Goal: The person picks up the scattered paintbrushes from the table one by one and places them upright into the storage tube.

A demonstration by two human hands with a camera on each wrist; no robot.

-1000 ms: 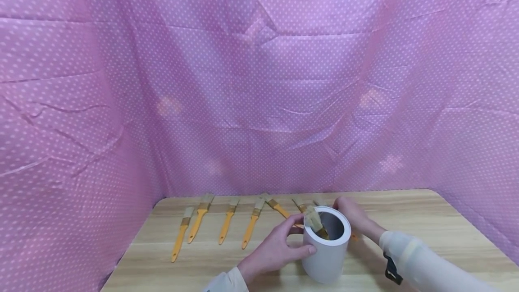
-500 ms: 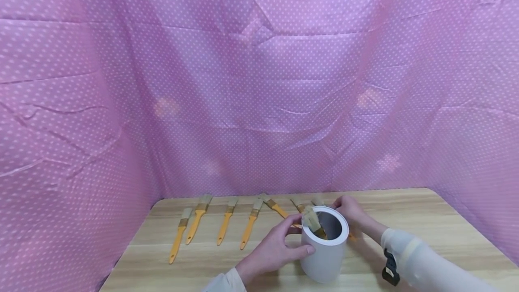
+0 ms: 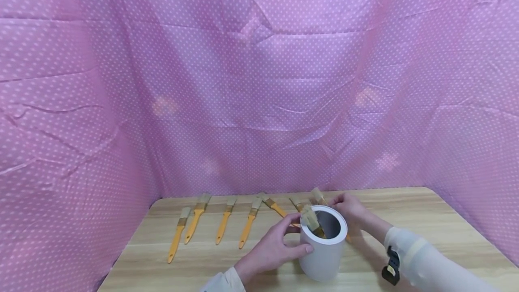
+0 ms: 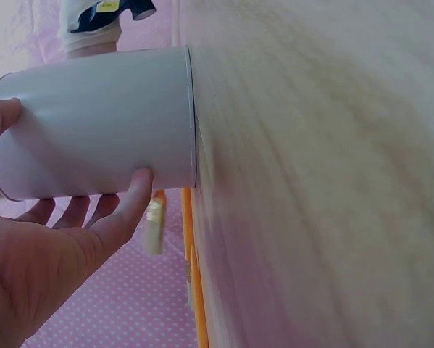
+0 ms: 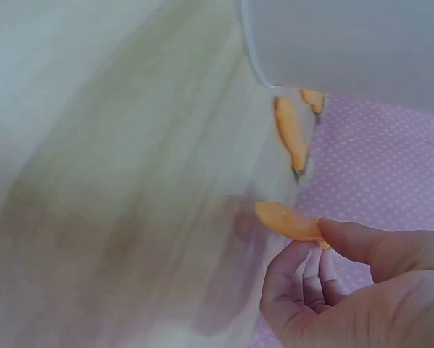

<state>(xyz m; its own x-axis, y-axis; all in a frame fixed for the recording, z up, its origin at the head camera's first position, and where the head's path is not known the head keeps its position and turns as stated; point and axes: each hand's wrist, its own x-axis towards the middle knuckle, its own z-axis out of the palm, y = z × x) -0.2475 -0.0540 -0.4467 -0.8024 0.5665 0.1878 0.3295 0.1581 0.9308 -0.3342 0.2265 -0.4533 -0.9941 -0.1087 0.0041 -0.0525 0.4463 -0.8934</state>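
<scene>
My left hand [image 3: 273, 249] holds a white cylindrical can [image 3: 323, 258] round its left side, thumb in front and fingers behind. The can stands upright on the table, its mouth open at the top. One paintbrush [image 3: 311, 220] leans inside it, bristles up against the rim. Behind the can, my right hand [image 3: 350, 211] pinches the orange handle [image 5: 293, 223] of another paintbrush [image 3: 319, 196] between thumb and fingers. In the right wrist view this handle is tilted up off the wood, with a shadow beneath. The can hides much of this brush in the head view.
Several yellow-handled paintbrushes lie on the wooden table [image 3: 146, 247] left of the can, among them one far-left brush [image 3: 177, 237] and a slanting brush [image 3: 275, 206]. One more brush [image 3: 296, 203] lies partly behind the can. Pink dotted cloth [image 3: 243, 102] hangs around the table.
My right hand has lifted the pinched paintbrush slightly, so its bristles show higher behind the can. My left hand stays on the can, and the head view has shifted a little.
</scene>
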